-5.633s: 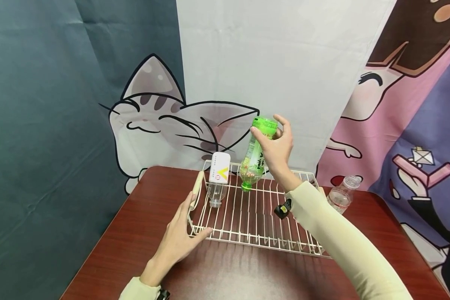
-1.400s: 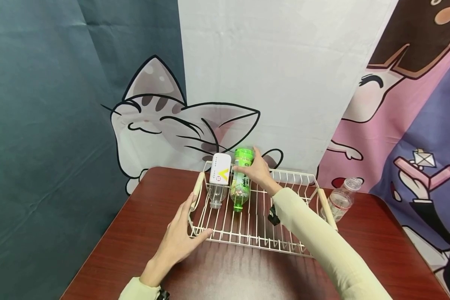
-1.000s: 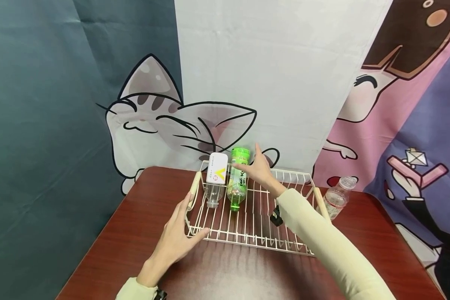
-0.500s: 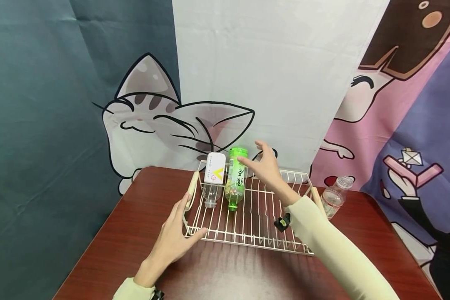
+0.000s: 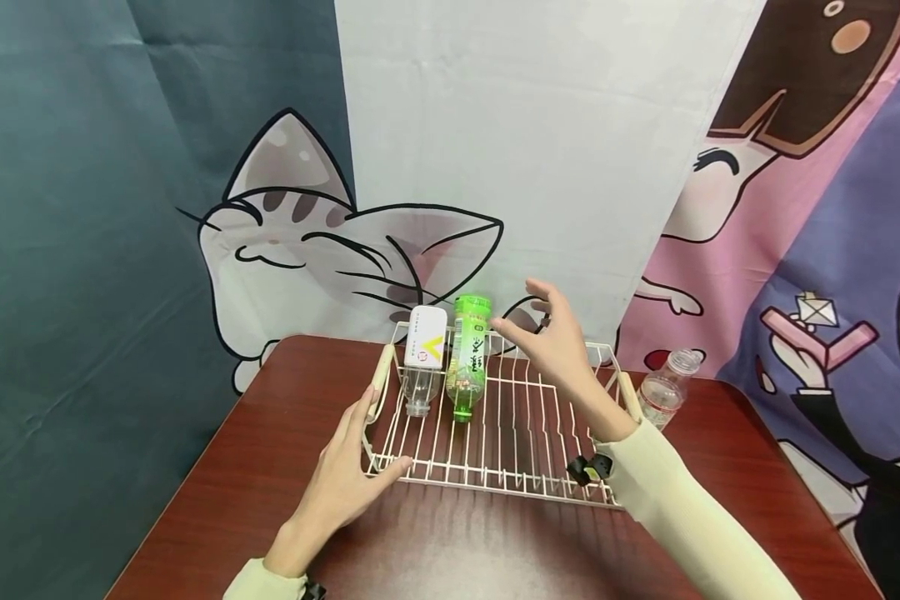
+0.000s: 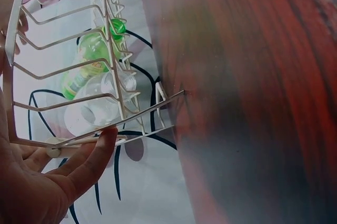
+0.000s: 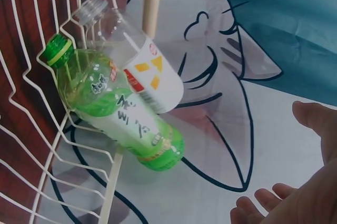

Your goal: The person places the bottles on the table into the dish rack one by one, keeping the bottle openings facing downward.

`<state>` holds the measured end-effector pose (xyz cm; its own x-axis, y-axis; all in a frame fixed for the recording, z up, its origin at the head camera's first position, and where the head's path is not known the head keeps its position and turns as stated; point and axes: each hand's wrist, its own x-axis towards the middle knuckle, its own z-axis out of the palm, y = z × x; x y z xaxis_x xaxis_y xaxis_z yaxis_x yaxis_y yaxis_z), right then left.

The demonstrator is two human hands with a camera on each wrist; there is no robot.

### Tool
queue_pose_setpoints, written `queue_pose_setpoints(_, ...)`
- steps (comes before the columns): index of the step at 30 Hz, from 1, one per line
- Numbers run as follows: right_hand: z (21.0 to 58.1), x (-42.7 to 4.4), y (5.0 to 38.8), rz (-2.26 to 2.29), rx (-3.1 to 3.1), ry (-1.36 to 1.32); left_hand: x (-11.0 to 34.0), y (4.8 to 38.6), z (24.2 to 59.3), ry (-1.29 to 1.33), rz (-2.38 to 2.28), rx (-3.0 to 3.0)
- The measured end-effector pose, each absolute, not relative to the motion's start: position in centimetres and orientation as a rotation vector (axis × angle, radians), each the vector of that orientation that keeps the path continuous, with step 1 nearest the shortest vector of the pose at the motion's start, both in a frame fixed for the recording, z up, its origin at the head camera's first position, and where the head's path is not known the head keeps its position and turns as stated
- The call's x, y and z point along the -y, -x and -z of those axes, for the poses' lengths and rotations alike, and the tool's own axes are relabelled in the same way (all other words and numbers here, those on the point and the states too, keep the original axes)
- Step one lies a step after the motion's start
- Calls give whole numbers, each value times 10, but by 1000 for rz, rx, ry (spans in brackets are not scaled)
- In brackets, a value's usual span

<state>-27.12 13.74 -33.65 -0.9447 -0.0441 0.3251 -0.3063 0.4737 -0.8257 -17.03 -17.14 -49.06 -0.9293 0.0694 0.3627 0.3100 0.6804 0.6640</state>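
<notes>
A white wire rack (image 5: 495,487) with pale wooden handles stands on the table. Two upside-down bottles lean side by side at its left back: a clear plastic bottle with a white label (image 5: 425,337) and a green-labelled drink bottle (image 5: 468,354), its green cap downward. My left hand (image 5: 337,479) rests at the rack's left front corner, fingers straight along the wooden handle (image 5: 381,371), thumb spread toward the front wires. To the right of the green bottle, my right hand (image 5: 558,346) hovers above the rack with thumb and fingers apart, holding nothing.
A clear uncapped bottle (image 5: 663,392) stands upright on the table, just right of the rack. The dark red table (image 5: 285,408) ends against a printed cloth backdrop (image 5: 555,150) close behind the rack.
My right hand lowered the green bottle from above the rack to a place beside the white-labelled one, let go of it, and has drawn away to the right. My left hand stayed put.
</notes>
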Motion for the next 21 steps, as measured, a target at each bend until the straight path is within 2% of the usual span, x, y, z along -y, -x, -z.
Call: queue_pose_setpoints(21, 338, -166, 224, -1422, 2207, -396, 171, 171, 493, 307, 1094, 2568)
